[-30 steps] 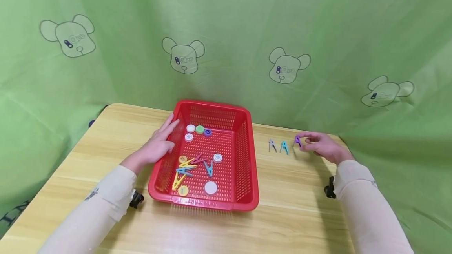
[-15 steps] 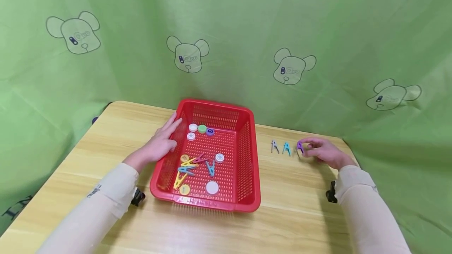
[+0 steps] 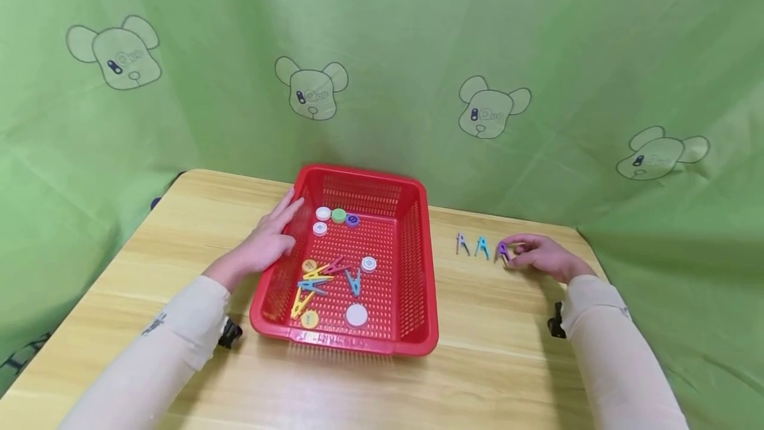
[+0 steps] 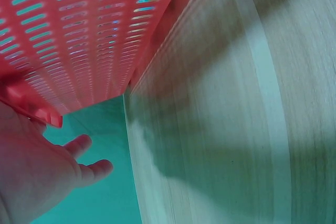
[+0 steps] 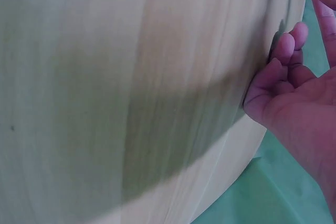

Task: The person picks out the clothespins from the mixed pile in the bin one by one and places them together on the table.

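Purple plastic, by the look of it: your clip (image 3: 503,249) is on the table (image 3: 489,350), right of the red basket (image 3: 408,349), at the right end of a row with a grey clip (image 3: 462,243) and a teal clip (image 3: 482,244). Your right grip (image 3: 540,257) has thumb and forefinger curled round it, finger at the top, thumb by the lower leg; can't tell how hard you're pinching, or whether the clip stands or lies flat. Your left grip (image 3: 268,241) is spread, fingers straight along the basket's left rim, so nothing pinched there. Handling: I'd expect light, stiff, a bit slick, hard to break. Best hold is across the body near the joined end; squeeze on the legs could twist it or make it flip. Watch the teal clip, just beside on your left; a wide finger sweep would knock it. Basket wall stands high between the row and its contents: yellow clip (image 3: 301,302), pink clip (image 3: 334,265), blue clip (image 3: 354,282), green cap (image 3: 338,215), white cap (image 3: 323,214), more besides. Green curtain (image 3: 388,32) hangs close behind the table's far edge, so limited reach past the row.
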{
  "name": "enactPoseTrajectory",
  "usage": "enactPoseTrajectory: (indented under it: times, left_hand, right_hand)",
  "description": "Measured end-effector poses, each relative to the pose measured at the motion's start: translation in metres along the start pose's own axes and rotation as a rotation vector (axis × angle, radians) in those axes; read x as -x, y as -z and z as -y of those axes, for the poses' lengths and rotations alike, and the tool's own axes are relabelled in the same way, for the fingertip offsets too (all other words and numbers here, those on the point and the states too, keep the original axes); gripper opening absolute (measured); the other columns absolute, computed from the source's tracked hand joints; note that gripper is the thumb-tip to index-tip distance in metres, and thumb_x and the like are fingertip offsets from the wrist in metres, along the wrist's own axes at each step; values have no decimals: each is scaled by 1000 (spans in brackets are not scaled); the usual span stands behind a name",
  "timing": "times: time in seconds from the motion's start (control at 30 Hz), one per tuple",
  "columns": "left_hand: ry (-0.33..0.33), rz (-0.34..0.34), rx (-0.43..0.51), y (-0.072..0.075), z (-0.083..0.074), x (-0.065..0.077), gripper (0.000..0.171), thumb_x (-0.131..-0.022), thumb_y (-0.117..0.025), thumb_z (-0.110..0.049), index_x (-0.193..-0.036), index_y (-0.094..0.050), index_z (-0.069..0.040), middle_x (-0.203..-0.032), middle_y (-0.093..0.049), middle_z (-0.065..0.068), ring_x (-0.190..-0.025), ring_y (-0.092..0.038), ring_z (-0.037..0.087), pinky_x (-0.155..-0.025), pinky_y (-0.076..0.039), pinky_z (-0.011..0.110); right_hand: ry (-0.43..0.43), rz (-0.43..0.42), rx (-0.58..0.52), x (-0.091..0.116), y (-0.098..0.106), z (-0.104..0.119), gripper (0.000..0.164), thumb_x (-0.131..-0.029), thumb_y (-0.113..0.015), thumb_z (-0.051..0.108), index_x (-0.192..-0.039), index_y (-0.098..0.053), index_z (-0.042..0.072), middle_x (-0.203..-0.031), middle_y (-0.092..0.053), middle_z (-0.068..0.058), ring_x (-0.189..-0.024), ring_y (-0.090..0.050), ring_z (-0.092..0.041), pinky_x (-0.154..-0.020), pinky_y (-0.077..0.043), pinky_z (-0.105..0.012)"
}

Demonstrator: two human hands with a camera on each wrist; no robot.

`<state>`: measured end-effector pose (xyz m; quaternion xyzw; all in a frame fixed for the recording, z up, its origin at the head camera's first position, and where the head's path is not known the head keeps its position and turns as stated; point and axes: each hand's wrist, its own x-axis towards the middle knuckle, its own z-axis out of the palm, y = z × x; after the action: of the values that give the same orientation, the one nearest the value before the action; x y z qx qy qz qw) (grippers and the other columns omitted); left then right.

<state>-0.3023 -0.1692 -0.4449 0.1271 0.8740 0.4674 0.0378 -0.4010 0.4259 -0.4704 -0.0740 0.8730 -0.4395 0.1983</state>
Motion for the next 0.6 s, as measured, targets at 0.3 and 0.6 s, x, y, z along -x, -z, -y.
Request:
enactPoseTrajectory:
  times: [0.3, 0.6]
  left_hand:
    - [-7, -1, -3, 0, -1, 1, 93, -77, -55, 2, -161, -18, -13, -164, 11, -16, -148, -1, 40, -110, -22, 66]
    - [-5, 0, 1, 0, 0, 1, 93, -78, -55, 3, -161, -17, -13, -164, 11, -17, -148, -1, 39, -110, -22, 66]
  right_hand:
    - [-23, -11, -12, -3, 5, 3, 68, -78, -82, 4, -139, -53, -3, -113, -51, -21, -97, -48, -21, -83, -46, -28]
    - [-25, -55, 102, -11, 4, 1, 68, -75, -86, 10, -136, -59, 0, -115, -54, -22, -100, -49, -24, -87, -42, -33]
